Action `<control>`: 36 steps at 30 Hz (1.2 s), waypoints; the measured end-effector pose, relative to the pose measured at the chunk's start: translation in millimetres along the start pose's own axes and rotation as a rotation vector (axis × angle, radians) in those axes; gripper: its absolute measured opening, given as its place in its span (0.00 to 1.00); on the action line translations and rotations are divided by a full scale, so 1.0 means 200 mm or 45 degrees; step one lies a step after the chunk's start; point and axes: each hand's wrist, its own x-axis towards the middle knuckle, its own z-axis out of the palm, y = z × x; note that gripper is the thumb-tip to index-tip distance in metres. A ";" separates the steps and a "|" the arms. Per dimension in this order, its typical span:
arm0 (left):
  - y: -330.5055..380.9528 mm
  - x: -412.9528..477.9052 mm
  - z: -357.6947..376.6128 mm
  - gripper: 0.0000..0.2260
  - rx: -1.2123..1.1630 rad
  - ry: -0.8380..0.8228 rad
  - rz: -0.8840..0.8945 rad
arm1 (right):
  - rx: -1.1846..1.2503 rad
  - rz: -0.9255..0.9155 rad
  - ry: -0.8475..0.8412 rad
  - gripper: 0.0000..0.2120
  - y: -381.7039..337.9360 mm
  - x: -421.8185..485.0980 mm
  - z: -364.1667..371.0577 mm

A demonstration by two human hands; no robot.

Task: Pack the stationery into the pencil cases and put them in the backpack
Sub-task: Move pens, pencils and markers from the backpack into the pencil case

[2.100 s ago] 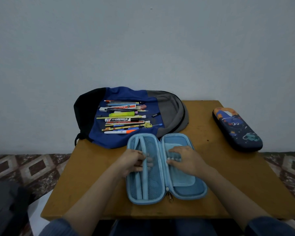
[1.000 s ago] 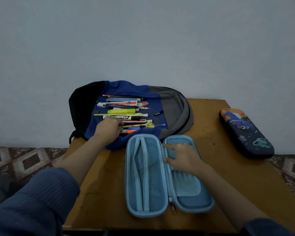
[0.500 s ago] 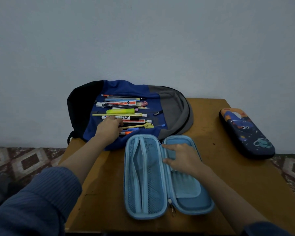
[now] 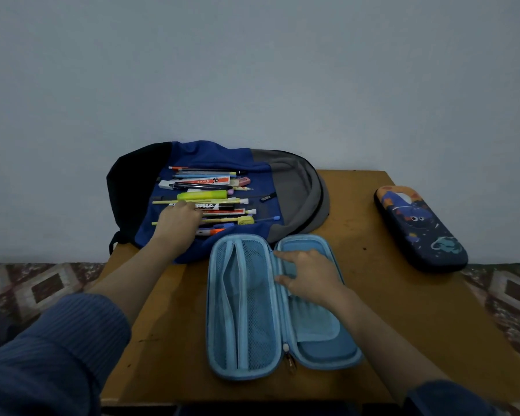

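Packing under way: the left grip (image 4: 177, 220) rests among the pens (image 4: 216, 202) heaped on the backpack (image 4: 294, 181), hold unclear; the right grip (image 4: 309, 280), fingers relaxed, steadies the open pencil case (image 4: 243, 310). Next, likely, lift one pen across.

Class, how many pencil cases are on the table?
2. The light blue case lies open at front centre under the right hand; the dark space-print case lies closed at the right of the table. The backpack might hide others.

Stationery (image 4: 206, 202) lies on backpack (image 4: 294, 187) at table (image 4: 403, 310) rear; open pencil case (image 4: 252, 310) before it; closed pencil case (image 4: 421, 228) right.
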 end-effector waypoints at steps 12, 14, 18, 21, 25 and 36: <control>-0.16 -0.22 -0.15 0.10 -0.364 0.057 -0.174 | -0.027 0.025 -0.042 0.26 0.00 -0.03 0.08; -0.14 -0.26 -0.18 0.10 -0.590 0.085 -0.225 | -0.014 0.021 -0.034 0.26 -0.01 -0.04 0.07; -0.06 -0.35 -0.24 0.04 -1.370 0.148 -0.411 | -0.009 0.017 -0.042 0.26 -0.03 -0.06 0.05; 0.01 -0.40 -0.26 0.03 -1.802 0.092 -0.536 | -0.017 0.008 -0.043 0.25 -0.04 -0.07 0.04; 0.09 -0.46 -0.21 0.07 -1.902 0.069 -0.608 | -0.006 0.019 -0.037 0.25 -0.05 -0.08 0.03; 0.20 -0.45 -0.18 0.15 -2.074 -0.189 -0.681 | -0.032 0.038 -0.027 0.25 -0.06 -0.07 0.04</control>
